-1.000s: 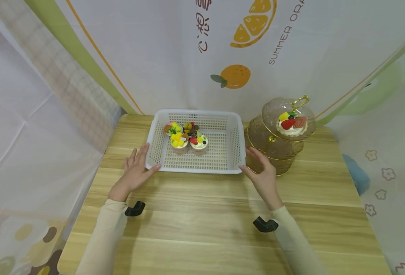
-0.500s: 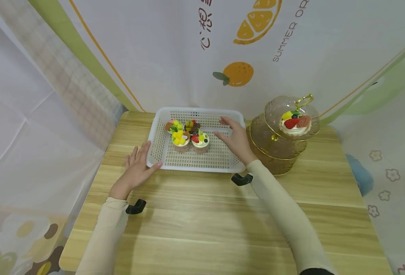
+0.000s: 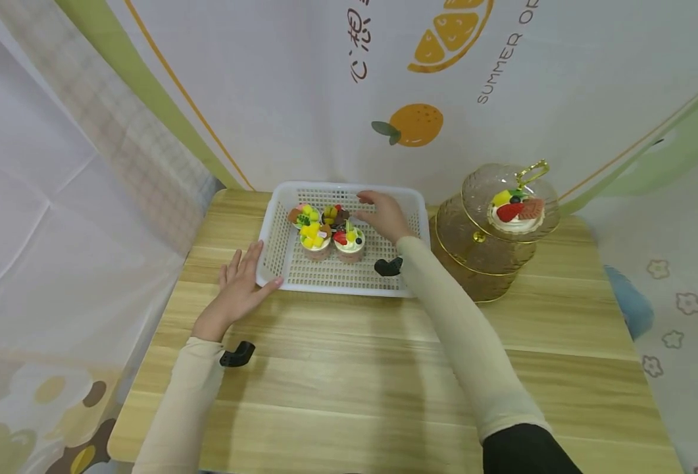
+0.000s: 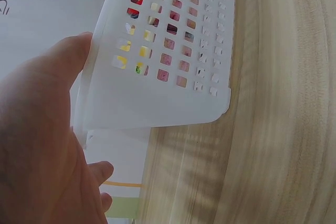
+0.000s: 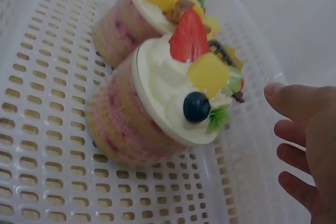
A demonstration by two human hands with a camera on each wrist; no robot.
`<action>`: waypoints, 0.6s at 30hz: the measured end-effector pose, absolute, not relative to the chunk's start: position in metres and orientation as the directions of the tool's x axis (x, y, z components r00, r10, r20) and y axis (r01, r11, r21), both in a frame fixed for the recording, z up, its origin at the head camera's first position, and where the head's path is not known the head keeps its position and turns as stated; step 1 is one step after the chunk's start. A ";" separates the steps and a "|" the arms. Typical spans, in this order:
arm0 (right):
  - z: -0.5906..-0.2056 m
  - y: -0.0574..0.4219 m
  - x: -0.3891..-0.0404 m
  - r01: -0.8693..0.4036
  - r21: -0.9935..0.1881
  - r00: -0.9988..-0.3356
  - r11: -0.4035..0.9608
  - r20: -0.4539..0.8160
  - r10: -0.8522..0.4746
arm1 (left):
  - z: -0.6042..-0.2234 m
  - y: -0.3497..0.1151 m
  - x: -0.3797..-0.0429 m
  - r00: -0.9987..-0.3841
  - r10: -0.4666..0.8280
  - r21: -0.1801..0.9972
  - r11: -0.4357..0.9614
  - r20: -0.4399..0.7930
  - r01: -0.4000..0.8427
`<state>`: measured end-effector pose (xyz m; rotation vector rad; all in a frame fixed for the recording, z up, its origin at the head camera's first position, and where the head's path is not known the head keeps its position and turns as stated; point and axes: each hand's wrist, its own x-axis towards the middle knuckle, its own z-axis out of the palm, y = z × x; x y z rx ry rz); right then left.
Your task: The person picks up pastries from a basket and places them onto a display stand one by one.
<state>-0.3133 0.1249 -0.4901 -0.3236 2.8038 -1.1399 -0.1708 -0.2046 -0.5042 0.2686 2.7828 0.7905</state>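
A white plastic basket (image 3: 337,290) holds several dessert cups on its left side. My left hand (image 3: 233,299) rests at the basket's front left corner, its thumb (image 4: 79,51) touching the rim in the left wrist view. Inside the basket, my right hand (image 3: 387,217) hovers with thumb and fingers apart, holding nothing. It is nearest the chocolate-topped dessert cup (image 3: 334,216) at the back. In front of that stands a cream-topped cup (image 5: 152,103) with strawberry, mango and blueberry. Two more cups, one with yellow cubes (image 3: 316,237) and one with green and yellow fruit (image 3: 305,216), stand to the left.
A tiered stand (image 3: 473,260) with gold rims and a handle stands right of the basket. Its top tier bears a fruit tart (image 3: 516,214). The wooden table (image 3: 325,382) meets a printed cloth (image 3: 301,99) behind the basket.
My right hand has left the basket's front right corner and moved left over the basket, toward the back cups. My left hand has stayed at the left corner.
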 end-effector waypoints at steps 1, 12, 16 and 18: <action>-0.492 0.123 -0.315 -0.152 -0.695 -0.972 0.703 -0.024 -0.234 | -0.504 -0.204 -0.171 -0.956 0.238 0.534 0.838 -0.174 0.111; -0.509 0.109 -0.327 -0.101 -0.674 -0.966 0.732 -0.111 -0.236 | -0.503 -0.204 -0.171 -0.956 0.237 0.538 0.836 -0.171 0.111; -0.516 0.106 -0.329 -0.079 -0.686 -0.964 0.723 -0.133 -0.231 | -0.504 -0.204 -0.171 -0.956 0.235 0.538 0.836 -0.173 0.108; -0.519 0.105 -0.329 -0.066 -0.697 -0.962 0.714 -0.144 -0.230 | -0.504 -0.205 -0.171 -0.957 0.233 0.534 0.839 -0.171 0.109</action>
